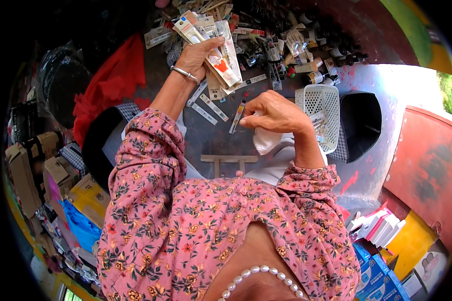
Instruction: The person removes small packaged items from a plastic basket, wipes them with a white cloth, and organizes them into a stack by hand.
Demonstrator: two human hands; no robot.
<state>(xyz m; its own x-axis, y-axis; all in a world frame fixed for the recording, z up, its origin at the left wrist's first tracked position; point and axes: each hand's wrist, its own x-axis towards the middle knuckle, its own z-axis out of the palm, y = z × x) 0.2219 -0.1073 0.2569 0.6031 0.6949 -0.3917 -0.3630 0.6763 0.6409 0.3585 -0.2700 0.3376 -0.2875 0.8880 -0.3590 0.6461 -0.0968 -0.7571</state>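
Observation:
My left hand [200, 56] is closed around a fanned bundle of slim card-backed packs [222, 70], some with clear fronts and one with a red-orange print. The bundle is held up over a dark surface. To its right, my right hand [278, 114] is curled, thumb and fingers together. A crumpled white cloth [266, 140] hangs just under these fingers and seems gripped in them. Beside the right thumb lies a narrow dark strip pack [237, 116]. Several narrow white strips [213, 108] lie below the left hand.
A heap of small packs and bottles [286, 50] covers the far side. A white perforated basket [328, 93] holds more packs at my right, next to a dark open container [361, 123]. Red cloth [110, 83] lies at left. Cardboard boxes [60, 173] are stacked further left.

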